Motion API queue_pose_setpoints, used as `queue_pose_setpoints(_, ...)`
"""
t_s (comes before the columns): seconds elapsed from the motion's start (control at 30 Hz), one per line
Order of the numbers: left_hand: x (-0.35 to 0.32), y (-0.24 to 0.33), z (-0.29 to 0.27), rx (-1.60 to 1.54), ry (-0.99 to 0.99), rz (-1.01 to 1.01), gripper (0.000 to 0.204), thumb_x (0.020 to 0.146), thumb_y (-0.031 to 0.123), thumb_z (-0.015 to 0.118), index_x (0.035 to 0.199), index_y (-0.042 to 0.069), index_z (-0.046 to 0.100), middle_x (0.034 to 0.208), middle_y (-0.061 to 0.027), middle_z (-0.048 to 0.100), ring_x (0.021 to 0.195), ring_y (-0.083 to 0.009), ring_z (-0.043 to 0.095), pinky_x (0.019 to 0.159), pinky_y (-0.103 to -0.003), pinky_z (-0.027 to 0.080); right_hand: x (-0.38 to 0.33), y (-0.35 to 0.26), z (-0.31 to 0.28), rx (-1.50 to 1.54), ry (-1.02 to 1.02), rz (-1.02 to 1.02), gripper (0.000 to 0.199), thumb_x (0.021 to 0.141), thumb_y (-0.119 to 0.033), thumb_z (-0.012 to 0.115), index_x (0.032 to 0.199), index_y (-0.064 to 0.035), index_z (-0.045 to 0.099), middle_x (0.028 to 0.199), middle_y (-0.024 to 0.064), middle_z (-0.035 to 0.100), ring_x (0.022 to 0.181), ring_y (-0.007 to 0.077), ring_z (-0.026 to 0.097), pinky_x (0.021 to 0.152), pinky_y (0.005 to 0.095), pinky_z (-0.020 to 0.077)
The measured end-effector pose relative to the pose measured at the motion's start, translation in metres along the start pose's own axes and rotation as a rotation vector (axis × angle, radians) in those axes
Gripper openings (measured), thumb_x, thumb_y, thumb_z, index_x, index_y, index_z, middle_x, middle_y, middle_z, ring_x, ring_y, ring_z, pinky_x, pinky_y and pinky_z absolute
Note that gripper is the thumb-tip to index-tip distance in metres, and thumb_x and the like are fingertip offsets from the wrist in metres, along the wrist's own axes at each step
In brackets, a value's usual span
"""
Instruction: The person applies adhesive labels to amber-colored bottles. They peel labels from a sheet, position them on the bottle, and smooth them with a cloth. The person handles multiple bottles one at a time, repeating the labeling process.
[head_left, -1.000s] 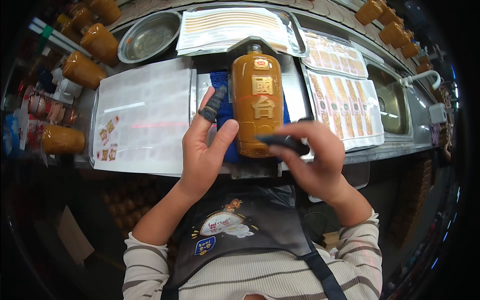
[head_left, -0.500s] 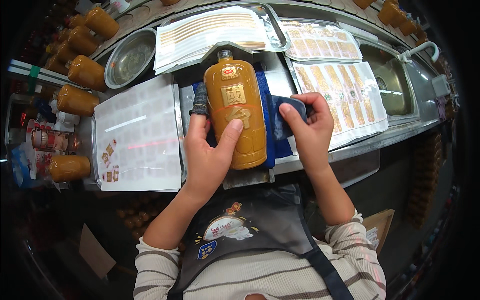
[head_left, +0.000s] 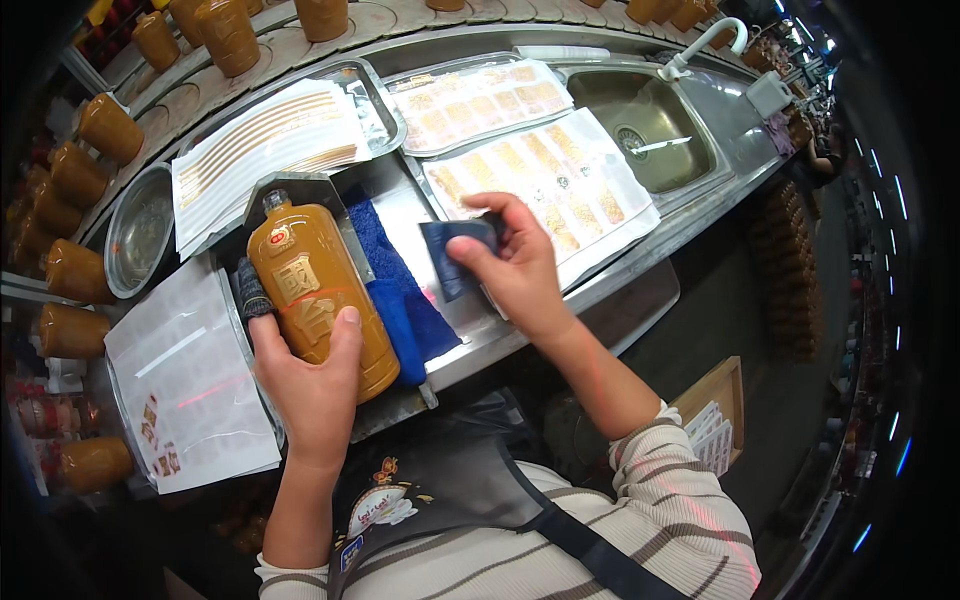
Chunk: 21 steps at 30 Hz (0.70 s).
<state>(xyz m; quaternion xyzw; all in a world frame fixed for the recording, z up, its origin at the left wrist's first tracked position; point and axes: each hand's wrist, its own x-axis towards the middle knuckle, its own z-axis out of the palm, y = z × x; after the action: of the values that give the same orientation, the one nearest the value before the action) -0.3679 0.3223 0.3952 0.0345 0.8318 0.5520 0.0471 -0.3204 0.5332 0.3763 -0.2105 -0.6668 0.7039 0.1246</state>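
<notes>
A brown glossy bottle (head_left: 322,265) with raised gold emblems and a small red label lies on its back in a metal cradle (head_left: 345,195), its neck pointing away from me. My left hand (head_left: 308,385) grips the bottle's lower left side, thumb on its front. A dark cover sheathes one finger. To the right of the bottle, my right hand (head_left: 520,262) pinches a flat dark-blue scraper-like piece (head_left: 448,262), held apart from the bottle. Between them lie a blue cloth (head_left: 385,250) and a brighter blue folded cloth (head_left: 397,328) against the bottle's side.
Sheets of gold stickers (head_left: 545,185) lie right of centre, with gold strips (head_left: 270,135) on a tray behind. A mostly bare backing sheet (head_left: 190,365) sits at left. A metal bowl (head_left: 140,235), a sink (head_left: 650,140) with a tap (head_left: 705,45), and several brown bottles (head_left: 228,38) surround the counter.
The view has turned rightward, so the counter appears shifted left and tilted. My right hand with the blue piece is farther from the bottle. My left hand keeps its grip.
</notes>
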Motion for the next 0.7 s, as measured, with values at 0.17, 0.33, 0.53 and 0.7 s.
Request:
queue_pose_setpoints(0.17,0.008,0.005,0.002,0.061,0.003,-0.037,0.037,0.082,0.016,0.077,0.101,-0.003,0.052,0.097,-0.0165,0.058,0.087,-0.0298,0.059,0.081,-0.043,0.049,0.043,0.001,-0.132,-0.221,0.189,0.091,0.019,0.089,-0.010,0.069,0.105,0.0005,0.065,0.093,0.0007,0.068,0.084,0.0060,0.060,0.077,0.0240,0.0497)
queue_pose_setpoints(0.33,0.008,-0.001,-0.001,0.261,0.002,0.091,0.033,0.088,0.010,0.072,0.113,-0.001,0.054,0.102,-0.0105,0.063,0.094,-0.0166,0.061,0.086,-0.033,0.051,0.068,-0.014,-0.190,-1.594,0.353,0.233,0.083,0.071,-0.046,0.082,0.136,-0.0042,0.051,0.130,0.0231,0.056,0.112,0.0420,0.061,0.092,0.0488,0.0499)
queue_pose_setpoints(0.53,0.008,-0.002,-0.016,0.076,-0.120,-0.044,0.054,0.084,0.011,0.077,0.128,0.000,0.049,0.114,-0.0122,0.062,0.105,-0.0177,0.061,0.090,-0.033,0.052,0.109,0.015,-0.284,-1.184,0.135,0.151,0.039,0.075,-0.034,0.081,0.086,0.0015,0.071,0.077,0.0136,0.069,0.073,0.0221,0.064,0.067,0.0356,0.0486)
queue_pose_setpoints(0.7,-0.002,-0.003,-0.039,-0.238,-0.241,-0.086,0.077,0.085,0.012,0.076,0.147,-0.005,0.034,0.144,-0.0219,0.045,0.138,-0.0261,0.043,0.114,-0.038,0.034,0.126,0.019,-0.325,-1.032,0.144,0.183,0.028,0.079,-0.025,0.078,0.073,0.0003,0.069,0.063,0.0040,0.064,0.058,0.0103,0.055,0.055,0.0298,0.0418)
